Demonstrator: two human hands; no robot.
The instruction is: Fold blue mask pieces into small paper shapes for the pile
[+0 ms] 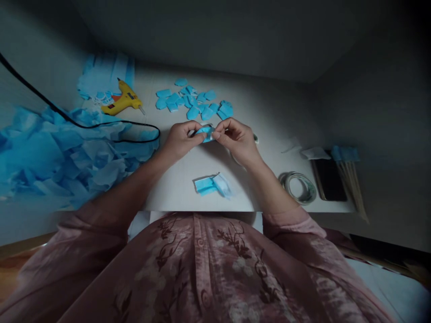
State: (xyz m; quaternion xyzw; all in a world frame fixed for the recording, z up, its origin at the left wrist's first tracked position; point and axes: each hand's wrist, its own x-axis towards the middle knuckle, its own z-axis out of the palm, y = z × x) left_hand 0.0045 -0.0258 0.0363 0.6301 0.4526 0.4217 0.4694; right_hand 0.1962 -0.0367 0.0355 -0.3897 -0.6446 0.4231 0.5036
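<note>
Over the middle of the table, my left hand (182,140) pinches a small light-blue fabric piece (208,133), thumb on top. My right hand (238,140) grips the same piece at its right edge, thumb and fingers closed together. Something dark and thin shows by the left fingertips, too small to name. Below the hands lie blue and white fabric scraps (213,185). Beyond them, several cut blue fabric pieces (191,99) are spread in a loose group. A round whitish object is partly hidden behind my right hand.
A yellow glue gun (124,99) lies at the back left near stacked blue face masks (109,72). Crumpled blue fabric (67,157) heaps on the left, crossed by a black cord (63,115). At right are tape rolls (299,188), a dark phone (330,179) and sticks with blue tops (352,179).
</note>
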